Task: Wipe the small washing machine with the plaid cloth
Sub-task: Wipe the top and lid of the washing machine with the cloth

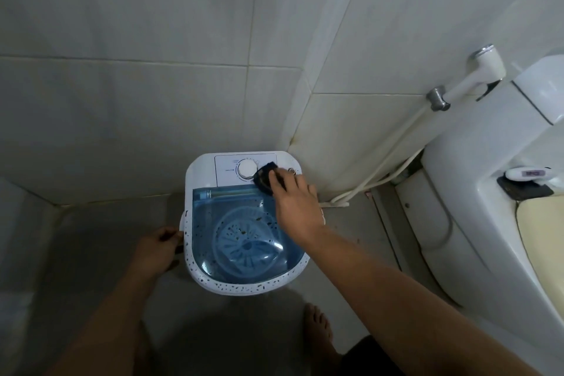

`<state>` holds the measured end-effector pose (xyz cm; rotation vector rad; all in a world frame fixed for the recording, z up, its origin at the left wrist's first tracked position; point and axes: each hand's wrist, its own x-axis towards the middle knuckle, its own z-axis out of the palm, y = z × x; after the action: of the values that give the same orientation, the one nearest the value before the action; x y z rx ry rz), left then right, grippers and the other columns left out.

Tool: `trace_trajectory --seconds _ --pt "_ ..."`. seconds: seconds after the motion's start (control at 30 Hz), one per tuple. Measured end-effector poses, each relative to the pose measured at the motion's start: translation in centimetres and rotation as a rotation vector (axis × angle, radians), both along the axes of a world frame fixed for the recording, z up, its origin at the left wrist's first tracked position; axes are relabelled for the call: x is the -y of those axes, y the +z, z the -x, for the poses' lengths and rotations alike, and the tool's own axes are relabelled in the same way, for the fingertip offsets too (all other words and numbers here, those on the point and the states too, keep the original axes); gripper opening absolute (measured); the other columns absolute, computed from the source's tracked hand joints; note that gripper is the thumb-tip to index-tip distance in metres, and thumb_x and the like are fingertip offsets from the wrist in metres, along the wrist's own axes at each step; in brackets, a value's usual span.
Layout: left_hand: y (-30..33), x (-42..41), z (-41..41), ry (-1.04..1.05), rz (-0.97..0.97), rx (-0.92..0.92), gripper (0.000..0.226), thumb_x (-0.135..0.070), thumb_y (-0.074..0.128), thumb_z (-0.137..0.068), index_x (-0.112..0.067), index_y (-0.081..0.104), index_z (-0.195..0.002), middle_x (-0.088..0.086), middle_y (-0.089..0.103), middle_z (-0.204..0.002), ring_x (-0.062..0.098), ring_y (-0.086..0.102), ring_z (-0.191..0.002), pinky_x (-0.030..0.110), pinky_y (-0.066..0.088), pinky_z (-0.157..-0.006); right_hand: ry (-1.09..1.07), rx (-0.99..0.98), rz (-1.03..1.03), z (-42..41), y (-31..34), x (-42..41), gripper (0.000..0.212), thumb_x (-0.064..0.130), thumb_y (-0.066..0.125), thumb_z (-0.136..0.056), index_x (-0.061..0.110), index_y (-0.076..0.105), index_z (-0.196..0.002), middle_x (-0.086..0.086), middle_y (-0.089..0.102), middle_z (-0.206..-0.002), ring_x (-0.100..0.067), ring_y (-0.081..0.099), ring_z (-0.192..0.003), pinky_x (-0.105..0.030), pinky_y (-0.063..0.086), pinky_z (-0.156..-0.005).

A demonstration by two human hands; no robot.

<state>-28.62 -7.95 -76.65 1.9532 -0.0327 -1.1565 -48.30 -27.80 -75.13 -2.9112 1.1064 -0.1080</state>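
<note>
Right hand (pixel 294 204) clamps dark cloth (pixel 265 178) on washing machine (pixel 198 174) control panel beside dial (pixel 246 169); left hand (pixel 158 249) grips machine's left side handle.

The cloth (pixel 265 178) is mostly hidden under the right hand (pixel 293 201); its pattern is too dark to tell. The panel (pixel 227 169) lettering is too small to read. The left hand's (pixel 157 249) fingertips vanish behind the washer (pixel 198 272) side. The toilet (pixel 488 223) is cut off at the right edge.
</note>
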Motion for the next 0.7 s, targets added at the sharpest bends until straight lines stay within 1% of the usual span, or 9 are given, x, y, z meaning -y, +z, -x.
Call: trace_trajectory --seconds 0.07,0.13,0.2,0.27,0.33,0.4,0.5,0.6,0.7 --pt "0.1 0.1 0.1 -0.005 0.004 0.011 0.021 -0.013 0.056 -0.1 -0.007 0.062 -0.119 0.015 0.067 -0.111 0.028 0.063 -0.098 0.044 0.051 -0.09 0.077 -0.069 -0.001 0.6 0.4 0.0 0.077 0.008 0.064 -0.082 0.01 0.035 -0.153 -0.014 0.041 -0.15 -0.036 0.045 -0.123 -0.048 0.043 -0.088" --pt "0.2 0.1 0.1 -0.008 0.006 0.004 0.017 -0.013 0.056 -0.1 -0.009 0.061 -0.116 0.014 0.066 -0.112 0.028 0.062 -0.1 0.046 0.05 -0.093 0.08 -0.105 0.001 0.2 1.2 1.5 0.08 0.006 0.062 -0.082 0.011 0.031 -0.155 -0.013 0.039 -0.152 -0.036 0.044 -0.125 -0.047 0.044 -0.09" --pt "0.1 0.2 0.0 -0.008 -0.003 -0.012 0.016 -0.012 0.055 -0.1 -0.01 0.06 -0.115 0.015 0.065 -0.114 0.029 0.062 -0.101 0.047 0.049 -0.094 -0.036 -0.089 -0.016 -1.1 2.0 3.8 0.077 0.004 0.058 -0.085 0.012 0.029 -0.156 -0.012 0.038 -0.152 -0.035 0.043 -0.124 -0.048 0.044 -0.093" --pt "0.1 0.2 -0.1 0.0 -0.014 -0.018 0.015 -0.012 0.056 -0.1 -0.01 0.061 -0.114 0.017 0.066 -0.117 0.03 0.063 -0.102 0.047 0.05 -0.094 -0.232 -0.031 -0.148 -2.8 2.6 5.9 0.071 0.005 0.055 -0.088 0.014 0.032 -0.155 -0.011 0.042 -0.147 -0.034 0.043 -0.123 -0.049 0.045 -0.096" --pt "0.2 0.1 0.0 -0.002 -0.022 -0.021 0.008 -0.012 0.055 -0.1 -0.013 0.063 -0.105 0.017 0.068 -0.116 0.031 0.065 -0.102 0.048 0.051 -0.094 -0.357 0.03 -0.292 -4.0 2.7 7.8 0.059 0.008 0.052 -0.092 0.017 0.041 -0.149 -0.011 0.049 -0.137 -0.034 0.047 -0.12 -0.05 0.048 -0.095" --pt "0.6 0.1 0.1 -0.004 -0.026 -0.016 0.008 -0.012 0.055 -0.1 -0.016 0.062 -0.1 0.015 0.069 -0.112 0.031 0.065 -0.103 0.048 0.052 -0.094 -0.364 0.082 -0.377 -4.0 2.3 8.9 0.052 0.01 0.051 -0.094 0.019 0.048 -0.145 -0.012 0.053 -0.128 -0.035 0.053 -0.115 -0.05 0.052 -0.092" --pt "0.9 0.2 0.4 0.012 -0.014 -0.007 0.008 -0.011 0.055 -0.1 -0.014 0.061 -0.101 0.015 0.068 -0.11 0.031 0.064 -0.101 0.045 0.052 -0.091 -0.308 0.182 -0.427 -2.0 1.6 9.0 0.049 0.013 0.05 -0.097 0.018 0.05 -0.146 -0.016 0.056 -0.128 -0.037 0.057 -0.112 -0.046 0.053 -0.092" --pt "0.9 0.1 0.4 0.012 0.01 -0.001 0.011 -0.011 0.054 -0.101 -0.011 0.061 -0.11 0.016 0.067 -0.11 0.029 0.064 -0.098 0.045 0.051 -0.091 -0.315 0.267 -0.411 0.9 0.4 7.6 0.049 0.014 0.05 -0.099 0.013 0.048 -0.148 -0.016 0.054 -0.136 -0.036 0.055 -0.117 -0.042 0.048 -0.1" --pt "0.7 0.1 0.4 -0.009 0.011 0.012 0.016 -0.013 0.055 -0.101 -0.009 0.063 -0.113 0.014 0.069 -0.107 0.028 0.065 -0.096 0.044 0.052 -0.089 -0.317 0.331 -0.418 4.5 -0.6 4.8 0.049 0.01 0.053 -0.099 0.01 0.049 -0.147 -0.016 0.055 -0.134 -0.032 0.056 -0.118 -0.032 0.042 -0.103"
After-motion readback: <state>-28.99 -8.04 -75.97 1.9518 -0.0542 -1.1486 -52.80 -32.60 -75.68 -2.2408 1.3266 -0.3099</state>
